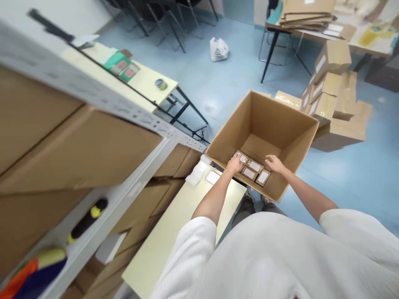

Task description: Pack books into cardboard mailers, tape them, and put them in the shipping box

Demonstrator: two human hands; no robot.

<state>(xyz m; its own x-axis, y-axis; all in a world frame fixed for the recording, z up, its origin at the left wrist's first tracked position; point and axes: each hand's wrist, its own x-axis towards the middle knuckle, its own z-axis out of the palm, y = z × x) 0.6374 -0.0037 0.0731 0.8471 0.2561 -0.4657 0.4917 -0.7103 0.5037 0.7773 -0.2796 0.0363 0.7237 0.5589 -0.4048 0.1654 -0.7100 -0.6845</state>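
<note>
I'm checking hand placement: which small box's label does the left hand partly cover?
The leftmost small box: the left hand overlaps its label; the other three labels show whole.

On my feed, the large open-topped brown cardboard box [277, 114] looks matt and smooth-walled, and the small rectangular brown cardboard boxes [249, 173] in it look matt too, faced with white paper labels [263, 177]. I see glossy translucent tape [287, 99] shining beyond. The grey perforated shelf frame [131, 110] looks like painted metal, the cream rectangular tabletop [174, 216] smooth, the white plastic bag [218, 50] crinkled, the white shirt [264, 257] soft matt cloth, the blue floor [218, 95] smooth and glossy
</note>
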